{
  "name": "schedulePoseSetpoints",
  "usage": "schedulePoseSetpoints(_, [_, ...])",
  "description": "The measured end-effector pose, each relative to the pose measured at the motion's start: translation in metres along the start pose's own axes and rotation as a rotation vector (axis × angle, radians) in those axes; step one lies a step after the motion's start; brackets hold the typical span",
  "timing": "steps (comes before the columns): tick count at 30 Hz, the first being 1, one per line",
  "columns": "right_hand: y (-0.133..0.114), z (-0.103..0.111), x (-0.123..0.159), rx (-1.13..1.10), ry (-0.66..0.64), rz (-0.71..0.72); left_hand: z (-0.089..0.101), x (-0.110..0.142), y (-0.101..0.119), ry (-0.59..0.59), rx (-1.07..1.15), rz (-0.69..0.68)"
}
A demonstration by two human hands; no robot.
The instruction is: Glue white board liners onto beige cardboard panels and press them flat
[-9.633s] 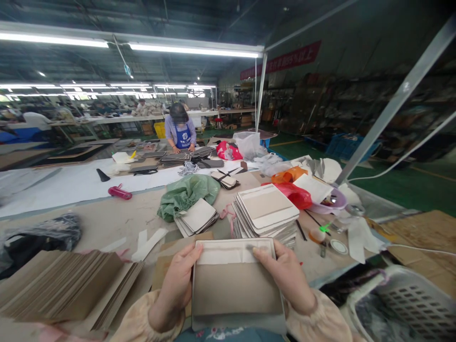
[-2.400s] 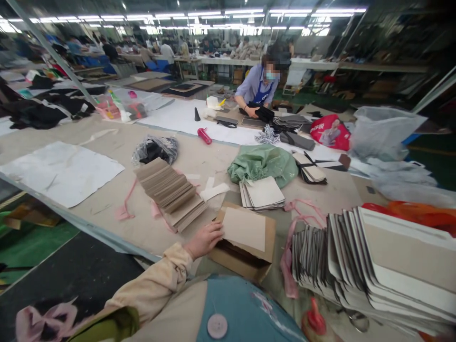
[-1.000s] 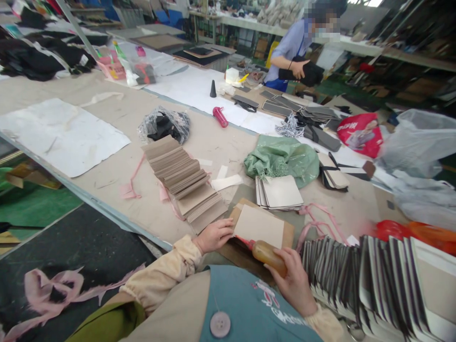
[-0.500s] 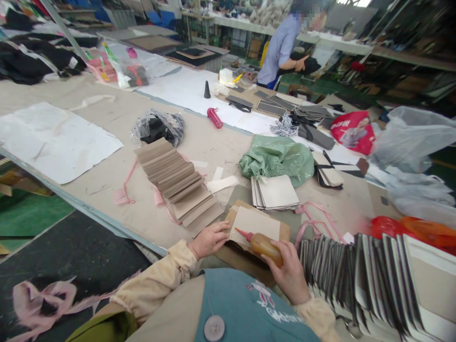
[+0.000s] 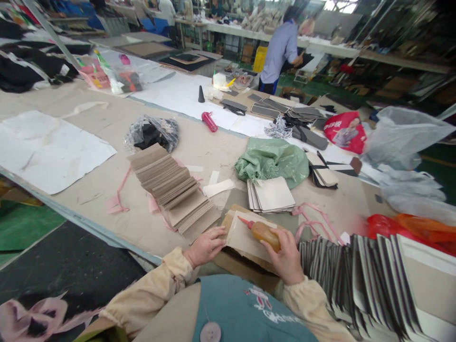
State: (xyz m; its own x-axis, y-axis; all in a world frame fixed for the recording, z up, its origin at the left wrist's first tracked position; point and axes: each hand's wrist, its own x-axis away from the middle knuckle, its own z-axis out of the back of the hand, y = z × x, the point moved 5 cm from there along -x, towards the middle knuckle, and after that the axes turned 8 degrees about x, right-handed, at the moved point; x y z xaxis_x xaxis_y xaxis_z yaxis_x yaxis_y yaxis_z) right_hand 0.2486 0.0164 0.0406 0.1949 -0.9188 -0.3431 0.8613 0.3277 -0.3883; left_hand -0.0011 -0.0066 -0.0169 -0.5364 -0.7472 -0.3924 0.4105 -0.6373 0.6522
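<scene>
My right hand [image 5: 288,259] is wrapped round an amber squeeze bottle [image 5: 266,235] with a red pointed nozzle. The bottle is tipped left, its nozzle tip over the upper left part of a thin beige panel [image 5: 245,241]. A wet-looking line runs along that panel's left edge. Beneath the panel lies a brown cardboard piece [image 5: 228,221]. At its left edge my left hand [image 5: 205,246] has its fingers bent together on the border; the thumb is partly hidden. A fanned row of beige panels [image 5: 167,180] lies just beyond my left hand.
Dark-edged panels [image 5: 356,275] stand in a row at right. Behind the work are a small stack of pale panels [image 5: 272,194], a green cloth bundle [image 5: 272,161] and pink ribbon [image 5: 317,218]. A pink bottle [image 5: 209,122] lies farther back. A person [image 5: 280,52] stands across the table.
The bottle's nozzle has moved up along the panel's left side, and a wet-looking line shows there. My left hand stays at the cardboard's edge. The view has shifted slightly.
</scene>
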Motion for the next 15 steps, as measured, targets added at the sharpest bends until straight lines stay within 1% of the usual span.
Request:
schedulePoseSetpoints(5, [0.002, -0.002, -0.003, 0.000, 0.024, -0.020, 0.001, -0.001, 0.001, 0.016, -0.003, -0.022])
schedulePoseSetpoints(9, [0.006, -0.001, 0.001, 0.015, 0.024, -0.060, 0.001, -0.002, 0.002, 0.012, -0.006, -0.022])
schedulePoseSetpoints(15, [0.018, 0.011, 0.016, 0.038, 0.058, -0.151, -0.001, -0.001, 0.001, 0.002, -0.020, -0.018])
